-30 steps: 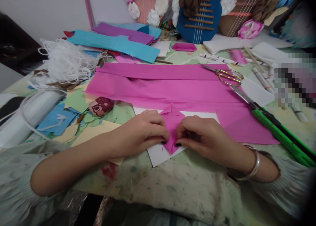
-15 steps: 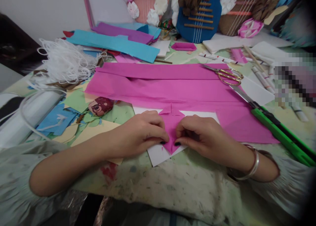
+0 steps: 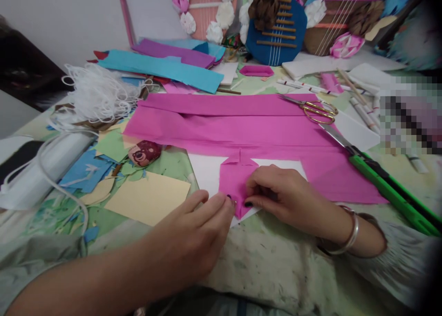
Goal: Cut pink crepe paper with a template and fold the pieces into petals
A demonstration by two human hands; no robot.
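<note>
A small folded piece of pink paper [image 3: 230, 175] lies on a white sheet [image 3: 206, 171] in front of me, its lower end folded to a point. My left hand [image 3: 210, 219] is at its lower left edge, fingers drawn together at the fold; the fingertips partly hide what they pinch. On the right edge, my right hand [image 3: 276, 189] has thumb and curled fingers closed on the paper. Just behind, a large pink paper sheet [image 3: 224, 127] stretches across the table. Gold-handled scissors [image 3: 319, 111] rest on its right end, beside a green-handled cutter [image 3: 390, 187].
White cord [image 3: 100, 92] is heaped at the left. A maroon wrapped lump [image 3: 145, 153], a cream card [image 3: 148, 198] and paper scraps lie nearer. Blue paper [image 3: 159, 69] and several markers [image 3: 364, 113] lie farther back. Decorated instrument-shaped crafts [image 3: 276, 30] stand along the wall.
My left hand has swung down and nearer to me, from the side of the small pink paper to its lower tip. My right hand stays at the right edge.
</note>
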